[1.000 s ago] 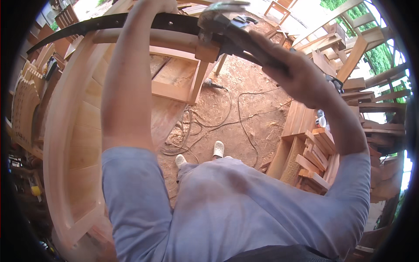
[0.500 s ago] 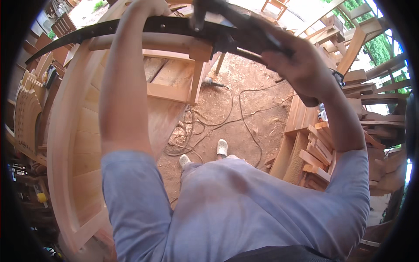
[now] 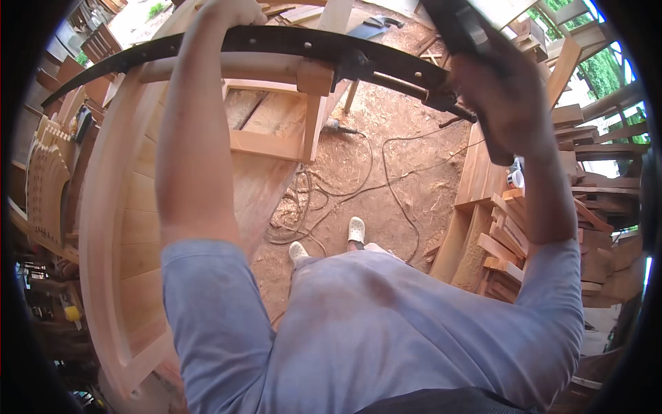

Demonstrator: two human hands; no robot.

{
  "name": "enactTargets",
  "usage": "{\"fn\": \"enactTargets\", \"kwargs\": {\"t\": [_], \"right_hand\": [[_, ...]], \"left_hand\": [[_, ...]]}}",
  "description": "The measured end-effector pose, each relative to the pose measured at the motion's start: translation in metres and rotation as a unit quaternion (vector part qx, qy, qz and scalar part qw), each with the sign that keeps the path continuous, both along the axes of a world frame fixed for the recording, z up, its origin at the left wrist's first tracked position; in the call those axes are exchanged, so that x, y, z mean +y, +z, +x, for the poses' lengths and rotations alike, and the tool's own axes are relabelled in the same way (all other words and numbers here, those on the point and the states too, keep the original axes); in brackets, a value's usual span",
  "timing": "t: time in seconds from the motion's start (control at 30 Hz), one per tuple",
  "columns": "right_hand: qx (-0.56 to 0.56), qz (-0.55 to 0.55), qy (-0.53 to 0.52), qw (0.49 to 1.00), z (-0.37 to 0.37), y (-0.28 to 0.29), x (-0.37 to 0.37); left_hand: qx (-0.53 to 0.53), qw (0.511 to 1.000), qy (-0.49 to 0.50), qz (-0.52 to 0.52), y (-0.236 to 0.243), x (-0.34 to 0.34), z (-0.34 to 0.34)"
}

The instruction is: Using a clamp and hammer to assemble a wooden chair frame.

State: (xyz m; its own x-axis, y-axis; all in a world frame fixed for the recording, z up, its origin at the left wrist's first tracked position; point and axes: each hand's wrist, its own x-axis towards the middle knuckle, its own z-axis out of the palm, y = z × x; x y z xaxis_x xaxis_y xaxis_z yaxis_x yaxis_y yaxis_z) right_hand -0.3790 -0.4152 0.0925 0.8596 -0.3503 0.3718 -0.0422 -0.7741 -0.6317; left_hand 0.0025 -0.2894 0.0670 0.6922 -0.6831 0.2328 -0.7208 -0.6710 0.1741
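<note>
Hammer (image 3: 458,27), blurred, has swung away to the right of the long black clamp (image 3: 289,39); previously its head overlapped the bar. Judged: between strokes, no blow landing. Right hand (image 3: 503,103) just beyond the clamp's screw end, fingers wrapped round the handle. Left hand (image 3: 238,10) above the bar, fingers partly cropped; opening and hold cannot be told. Below the clamp: wooden block (image 3: 315,77), looped cable (image 3: 372,155). Left forearm (image 3: 196,138) crosses the bar, hiding part.
</note>
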Motion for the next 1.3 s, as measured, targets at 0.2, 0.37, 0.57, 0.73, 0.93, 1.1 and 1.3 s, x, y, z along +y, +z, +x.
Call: {"fn": "enactTargets", "kwargs": {"t": [0.2,0.37,0.57,0.73,0.93,1.1,1.3], "right_hand": [[0.118,-0.133,0.044,0.983,0.012,-0.016,0.011],[0.077,-0.004,0.027,0.997,0.019,0.005,0.02],[-0.022,-0.078,0.021,0.997,0.016,-0.003,0.009],[0.091,-0.054,0.107,0.989,0.022,-0.008,0.007],[-0.018,-0.024,-0.009,0.999,0.018,0.021,0.02],[0.145,-0.103,0.078,0.981,0.025,0.0,0.018],[-0.073,0.006,-0.004,0.997,0.014,0.016,0.012]], "left_hand": [[0.0,0.999,-0.005,0.052,0.002,-0.003,-0.003],[-0.005,1.0,-0.029,0.007,-0.002,0.003,0.001],[-0.011,0.999,-0.025,0.017,-0.005,0.0,0.003],[-0.079,0.997,-0.021,0.011,-0.005,0.003,-0.004],[-0.003,0.996,0.01,0.084,0.006,-0.005,-0.005],[-0.027,1.0,0.005,0.015,0.003,0.002,-0.012],[0.035,0.998,0.014,0.043,0.005,0.0,-0.005]]}}
